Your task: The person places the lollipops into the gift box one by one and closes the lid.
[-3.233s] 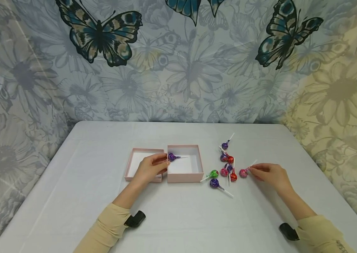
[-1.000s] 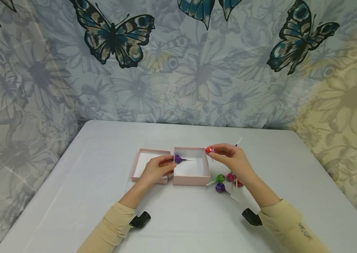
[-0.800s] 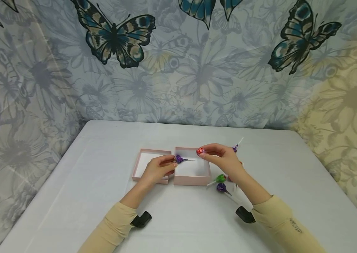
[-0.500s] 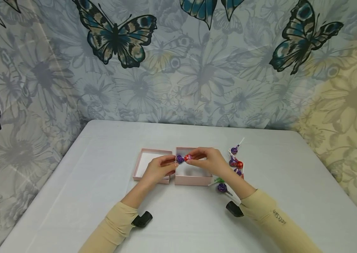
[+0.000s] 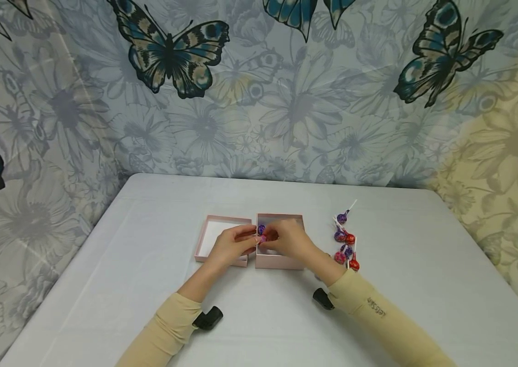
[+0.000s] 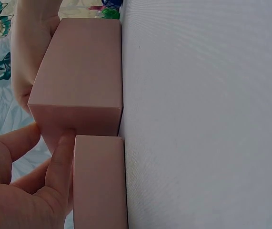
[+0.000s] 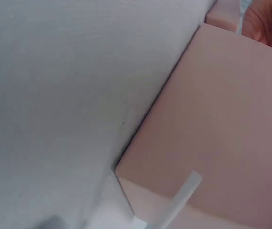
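Note:
My left hand (image 5: 230,244) steadies the open pink box (image 5: 279,262) by its left wall, thumb at the upper edge and a fingertip against the side. Over the box, my right hand (image 5: 288,238) reaches in with curled fingers and pinches a pinkish-red lollipop (image 5: 263,238); its stick is hidden. Beside that candy, against the left wall, lies a purple lollipop (image 5: 261,229). In the left wrist view the box (image 6: 78,64) stands against the shallow lid, and my left fingers (image 6: 59,167) lie between the two.
The box's shallow lid (image 5: 223,220) lies open side up to the left. Several purple, red and pink lollipops (image 5: 340,257) are piled right of the box. A white stick (image 7: 181,198) crosses the box's corner in the right wrist view. My right forearm covers part of the pile.
The right hand has picked the lollipop from the right of the pile, carried it left over the box and lowered it beside the purple one. The left hand keeps its hold on the box.

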{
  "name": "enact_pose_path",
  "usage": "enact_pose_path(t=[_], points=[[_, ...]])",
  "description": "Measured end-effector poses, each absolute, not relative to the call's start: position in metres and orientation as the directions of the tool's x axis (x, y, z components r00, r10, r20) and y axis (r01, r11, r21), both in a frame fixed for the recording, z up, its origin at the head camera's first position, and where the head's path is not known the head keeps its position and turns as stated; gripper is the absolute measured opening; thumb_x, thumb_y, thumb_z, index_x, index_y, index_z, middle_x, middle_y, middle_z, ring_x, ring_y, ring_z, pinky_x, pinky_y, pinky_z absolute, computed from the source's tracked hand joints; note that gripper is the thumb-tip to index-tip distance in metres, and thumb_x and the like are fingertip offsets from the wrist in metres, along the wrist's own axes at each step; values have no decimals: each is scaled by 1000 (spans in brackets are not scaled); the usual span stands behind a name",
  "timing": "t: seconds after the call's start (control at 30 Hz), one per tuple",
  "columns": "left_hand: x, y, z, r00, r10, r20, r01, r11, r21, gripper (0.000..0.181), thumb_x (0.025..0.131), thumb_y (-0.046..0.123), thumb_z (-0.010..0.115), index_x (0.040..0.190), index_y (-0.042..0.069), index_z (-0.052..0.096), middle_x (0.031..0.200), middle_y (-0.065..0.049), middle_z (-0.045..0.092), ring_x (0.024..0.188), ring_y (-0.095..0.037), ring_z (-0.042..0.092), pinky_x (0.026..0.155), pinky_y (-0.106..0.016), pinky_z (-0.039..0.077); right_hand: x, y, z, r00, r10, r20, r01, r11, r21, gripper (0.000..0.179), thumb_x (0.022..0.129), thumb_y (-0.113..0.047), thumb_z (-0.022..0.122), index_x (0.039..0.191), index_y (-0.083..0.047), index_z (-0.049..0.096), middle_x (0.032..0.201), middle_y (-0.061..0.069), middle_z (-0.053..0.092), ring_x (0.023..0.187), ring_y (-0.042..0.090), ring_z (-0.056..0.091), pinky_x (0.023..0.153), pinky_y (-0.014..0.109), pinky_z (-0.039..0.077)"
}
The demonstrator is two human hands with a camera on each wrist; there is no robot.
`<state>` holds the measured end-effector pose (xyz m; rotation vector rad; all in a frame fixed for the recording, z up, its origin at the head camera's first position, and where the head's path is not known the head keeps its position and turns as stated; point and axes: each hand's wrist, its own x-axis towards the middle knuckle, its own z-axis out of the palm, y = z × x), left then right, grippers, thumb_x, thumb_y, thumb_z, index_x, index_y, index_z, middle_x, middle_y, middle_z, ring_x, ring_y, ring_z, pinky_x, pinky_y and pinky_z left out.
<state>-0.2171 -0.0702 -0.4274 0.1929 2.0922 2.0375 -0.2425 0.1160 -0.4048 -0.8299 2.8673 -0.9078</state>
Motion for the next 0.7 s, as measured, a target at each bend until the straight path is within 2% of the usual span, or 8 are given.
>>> enact_pose_path(t=[0.27,0.47,0.7], points=[[-217,-70,-425,-965,248,-81,-70,52,996,44,94,8,66,134,-7,53,126,-25,61,111,-31,63,85,-35,57,-244,111,-406,-854,-500,145,-500,708,-499,17,78,-16,84,86,-5,72,75,-2,68,67,6,62,61,21,54],[-204,-70,-401,-963,259,-78,-61,73,995,43,94,3,63,132,-12,51,126,-29,59,110,-33,63,86,-36,57,-246,109,-406,-856,-497,144,-497,712,-496,16,79,-12,83,87,-5,71,78,1,70,71,10,65,65,23,56],[-216,-70,-425,-969,234,-83,-79,30,996,44,93,9,67,133,-7,55,124,-24,62,109,-30,64,84,-35,58,-247,107,-407,-871,-468,151,-478,730,-489,18,80,-13,82,88,-5,69,81,2,70,75,13,65,68,26,57]])
